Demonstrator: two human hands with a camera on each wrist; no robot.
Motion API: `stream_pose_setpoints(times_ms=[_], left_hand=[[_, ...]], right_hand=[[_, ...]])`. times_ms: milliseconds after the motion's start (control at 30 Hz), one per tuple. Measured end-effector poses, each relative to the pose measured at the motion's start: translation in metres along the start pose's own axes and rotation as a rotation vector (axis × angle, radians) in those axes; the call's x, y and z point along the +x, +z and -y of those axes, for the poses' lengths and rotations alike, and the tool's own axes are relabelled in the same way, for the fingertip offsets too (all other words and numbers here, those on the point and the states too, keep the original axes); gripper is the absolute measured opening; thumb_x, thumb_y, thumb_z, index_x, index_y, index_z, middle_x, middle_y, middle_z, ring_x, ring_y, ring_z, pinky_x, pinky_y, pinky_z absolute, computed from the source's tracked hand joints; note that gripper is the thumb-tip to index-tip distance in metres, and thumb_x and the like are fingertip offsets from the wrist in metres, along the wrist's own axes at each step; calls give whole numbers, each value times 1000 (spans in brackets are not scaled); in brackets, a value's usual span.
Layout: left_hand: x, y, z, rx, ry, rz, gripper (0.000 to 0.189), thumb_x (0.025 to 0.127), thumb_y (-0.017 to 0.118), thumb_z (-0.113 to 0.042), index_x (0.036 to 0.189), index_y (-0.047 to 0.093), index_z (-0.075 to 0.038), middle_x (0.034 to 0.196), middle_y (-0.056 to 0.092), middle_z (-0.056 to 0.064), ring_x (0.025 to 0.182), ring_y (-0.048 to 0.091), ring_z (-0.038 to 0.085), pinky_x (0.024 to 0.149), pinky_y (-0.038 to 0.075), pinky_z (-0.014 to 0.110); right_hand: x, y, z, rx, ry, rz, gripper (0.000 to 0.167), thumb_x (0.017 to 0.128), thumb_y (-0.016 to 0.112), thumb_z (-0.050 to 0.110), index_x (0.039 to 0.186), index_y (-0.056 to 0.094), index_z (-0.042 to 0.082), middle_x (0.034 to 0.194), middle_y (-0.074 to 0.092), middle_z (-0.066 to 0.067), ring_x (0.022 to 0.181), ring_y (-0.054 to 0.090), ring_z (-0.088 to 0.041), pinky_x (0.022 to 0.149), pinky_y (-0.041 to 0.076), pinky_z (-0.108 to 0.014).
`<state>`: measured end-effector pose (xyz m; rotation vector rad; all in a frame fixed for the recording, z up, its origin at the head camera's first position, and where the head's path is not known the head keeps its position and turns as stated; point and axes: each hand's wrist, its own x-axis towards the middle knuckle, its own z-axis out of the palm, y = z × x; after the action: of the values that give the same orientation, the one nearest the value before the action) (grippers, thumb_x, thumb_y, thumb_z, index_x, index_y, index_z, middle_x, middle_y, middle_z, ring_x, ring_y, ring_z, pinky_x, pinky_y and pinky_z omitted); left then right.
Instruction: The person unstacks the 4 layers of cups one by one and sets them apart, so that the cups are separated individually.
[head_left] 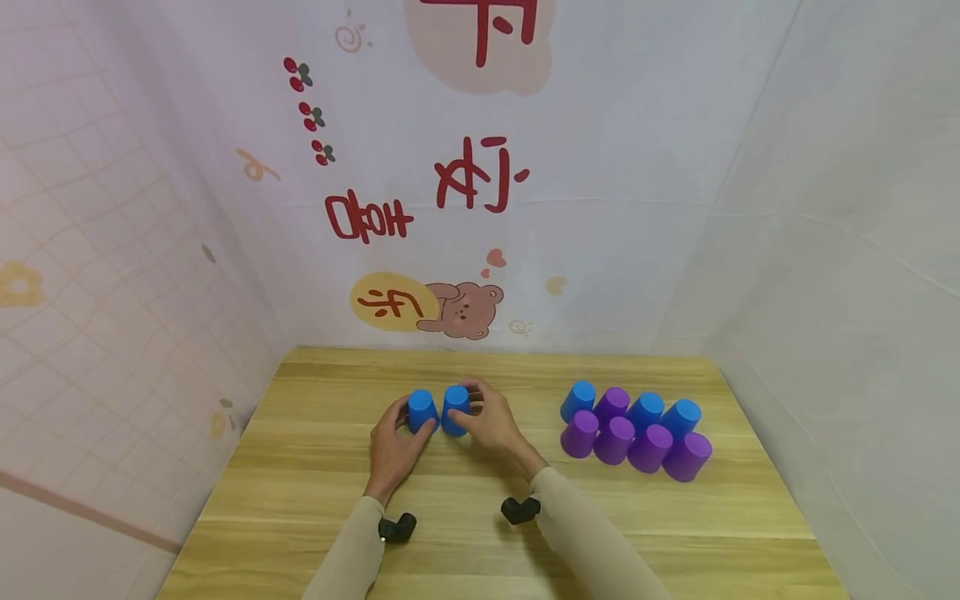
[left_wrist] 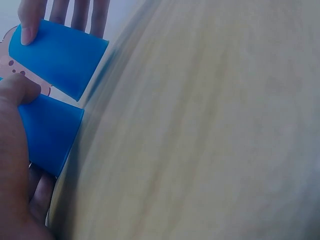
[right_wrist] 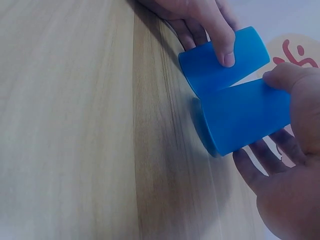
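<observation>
Two blue cups stand upside down, side by side, near the middle of the wooden table. My left hand grips the left blue cup, its thumb across the near side and its fingers behind. The right blue cup is held by my right hand, thumb in front and fingers round the far side. In the right wrist view, the rim of the right blue cup is close to the tabletop; whether it touches is hard to tell. The left wrist view shows the left blue cup partly covered by my thumb.
To the right, several upside-down cups stand in two rows: a front row of purple cups and a back row of blue cups with one purple among them. White printed cloth hangs behind the table and along both sides.
</observation>
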<state>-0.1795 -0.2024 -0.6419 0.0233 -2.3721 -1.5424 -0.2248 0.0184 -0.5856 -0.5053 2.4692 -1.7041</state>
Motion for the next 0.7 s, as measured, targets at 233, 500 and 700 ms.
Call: stream_pose_setpoints(times_ms=[233, 500, 700], left_hand=[[0, 0, -1, 19, -2, -8, 66, 96, 93, -23, 154, 64, -9, 151, 73, 17, 138, 74, 35, 120, 61, 53], [0, 1, 0, 17, 9, -18, 66, 95, 93, -23, 153, 65, -9, 150, 74, 16, 137, 75, 35, 118, 62, 54], [0, 2, 0, 32, 50, -35, 65, 95, 94, -21, 152, 66, -6, 147, 75, 19, 135, 76, 38, 115, 63, 58]], right_hand=[[-2, -3, 2, 4, 0, -17, 53, 102, 85, 19, 148, 63, 6, 141, 72, -19, 133, 71, -38, 116, 63, -58], [-6, -11, 4, 11, 16, -50, 53, 102, 86, 21, 147, 63, 7, 141, 73, -16, 134, 70, -36, 113, 66, -52], [-12, -21, 14, 6, 11, -88, 52, 101, 87, 23, 145, 63, 9, 141, 73, -15, 134, 71, -35, 114, 66, -51]])
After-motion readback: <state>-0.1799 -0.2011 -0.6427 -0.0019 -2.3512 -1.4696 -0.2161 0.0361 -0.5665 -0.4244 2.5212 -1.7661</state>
